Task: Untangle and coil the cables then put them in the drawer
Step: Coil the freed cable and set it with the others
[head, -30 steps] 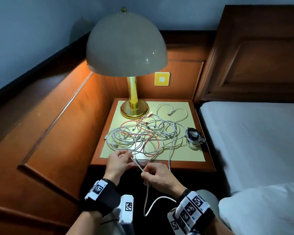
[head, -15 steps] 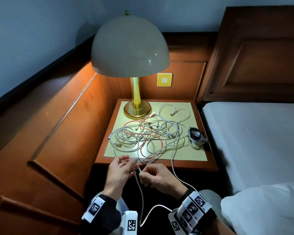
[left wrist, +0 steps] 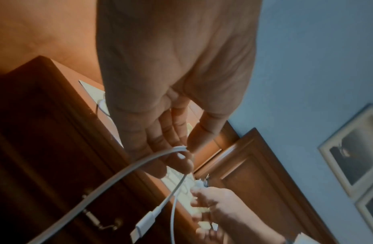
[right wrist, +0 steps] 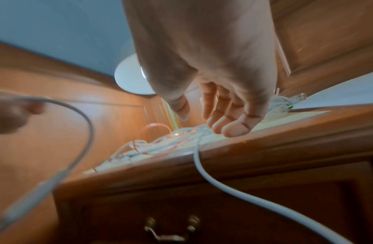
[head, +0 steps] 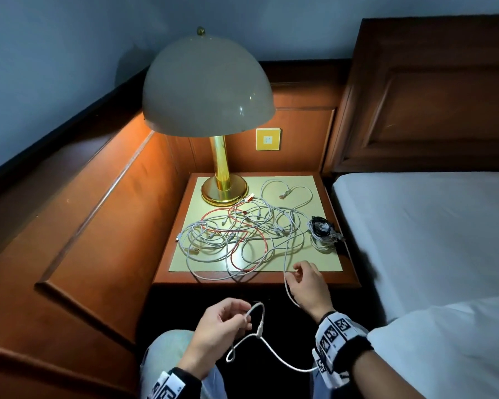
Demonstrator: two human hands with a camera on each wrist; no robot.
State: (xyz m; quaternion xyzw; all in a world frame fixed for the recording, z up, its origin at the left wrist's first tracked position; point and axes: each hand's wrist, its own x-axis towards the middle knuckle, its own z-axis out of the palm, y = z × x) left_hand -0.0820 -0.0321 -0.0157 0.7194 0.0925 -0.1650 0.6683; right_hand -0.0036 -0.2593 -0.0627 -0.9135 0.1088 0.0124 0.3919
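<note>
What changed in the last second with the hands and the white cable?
The left hand drew back toward the body, pinching the white cable near its plug end. The right hand let go and moved right to the nightstand front edge, fingers loosely open. The cable tangle, lamp and coiled bundle stayed put.

L hand (head: 218, 331) sat low, fingers curled in a pinch; R hand (head: 308, 286) reached fwd, fingers loosely bent, wrists banded.
</note>
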